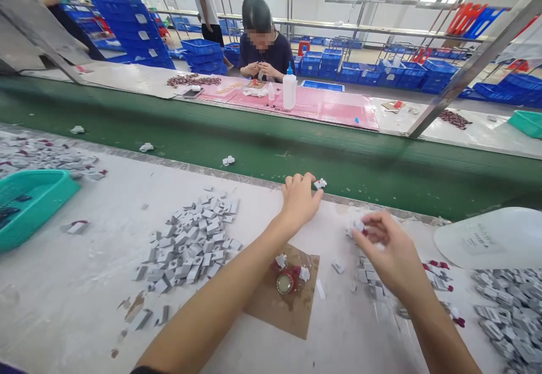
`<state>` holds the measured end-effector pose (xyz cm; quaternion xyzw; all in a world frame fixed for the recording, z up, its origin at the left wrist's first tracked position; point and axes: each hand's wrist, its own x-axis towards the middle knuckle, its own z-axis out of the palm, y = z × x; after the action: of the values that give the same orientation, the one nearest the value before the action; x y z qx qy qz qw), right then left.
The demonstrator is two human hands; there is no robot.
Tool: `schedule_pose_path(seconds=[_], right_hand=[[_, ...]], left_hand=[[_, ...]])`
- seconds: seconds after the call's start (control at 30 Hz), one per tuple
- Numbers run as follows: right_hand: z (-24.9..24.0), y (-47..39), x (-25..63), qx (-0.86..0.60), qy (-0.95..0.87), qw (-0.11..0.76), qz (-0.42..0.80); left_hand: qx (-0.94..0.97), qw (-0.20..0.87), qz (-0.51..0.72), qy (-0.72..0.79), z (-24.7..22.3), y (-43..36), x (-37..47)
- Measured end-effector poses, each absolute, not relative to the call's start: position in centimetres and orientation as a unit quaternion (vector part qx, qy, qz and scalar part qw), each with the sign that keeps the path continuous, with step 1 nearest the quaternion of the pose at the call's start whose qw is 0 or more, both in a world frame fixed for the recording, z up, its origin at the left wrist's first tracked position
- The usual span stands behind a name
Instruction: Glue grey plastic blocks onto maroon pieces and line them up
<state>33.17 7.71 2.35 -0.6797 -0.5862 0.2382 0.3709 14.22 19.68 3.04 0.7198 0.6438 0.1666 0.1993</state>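
A small knobbly piece point(322, 183), white with dark red, is at the left hand's point(300, 196) fingertips beside the green belt point(254, 137), lying roughly crosswise, white end rightward; I cannot tell whether it's gripped. The right hand point(387, 241) pinches a whitish bit point(359, 225) near angular grey blocks point(372, 279).

The counter point(114, 210) is white, the conveyor belt point(254, 153) green, the cardboard point(292, 320) brown. Piled blocks point(190, 244) are plain grey; the small piece point(320, 184) by the left hand point(301, 199) is whitish with maroon. The sheet point(334, 103) is pink, the bottle point(289, 91) white, blue-tipped.
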Motion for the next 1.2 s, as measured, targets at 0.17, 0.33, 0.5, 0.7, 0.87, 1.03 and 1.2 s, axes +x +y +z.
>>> schedule_pose_path(seconds=[0.17,0.33,0.5,0.7,0.87,1.03,1.2], right_hand=[[0.2,-1.3,31.8,-0.649,-0.609,0.349,0.295],[-2.1,-5.0,30.2,-0.635,-0.615,0.374,0.28],[-2.7,-5.3,28.4,-0.632,-0.6,0.368,0.325],[-2.4,-5.1,28.0,-0.649,-0.627,0.335,0.271],[-2.3,-5.1,28.7,-0.642,-0.628,0.334,0.286],[-1.6,-5.2,29.2,-0.627,-0.623,0.339,0.322],[-1.2,-5.2,29.4,-0.633,-0.606,0.342,0.338]], left_hand=[[0.749,0.17,0.143,0.624,3.8,10.9,6.3],[0.715,0.004,0.075,0.695,2.3,6.4,-0.8],[0.72,-0.042,0.047,0.691,1.4,6.8,-2.1],[0.707,0.099,0.156,0.682,2.6,7.1,-1.6],[0.599,0.37,0.253,0.664,2.8,5.6,-0.9],[0.519,0.513,0.289,0.62,2.4,4.6,0.1],[0.489,0.557,0.271,0.614,3.2,4.1,0.9]])
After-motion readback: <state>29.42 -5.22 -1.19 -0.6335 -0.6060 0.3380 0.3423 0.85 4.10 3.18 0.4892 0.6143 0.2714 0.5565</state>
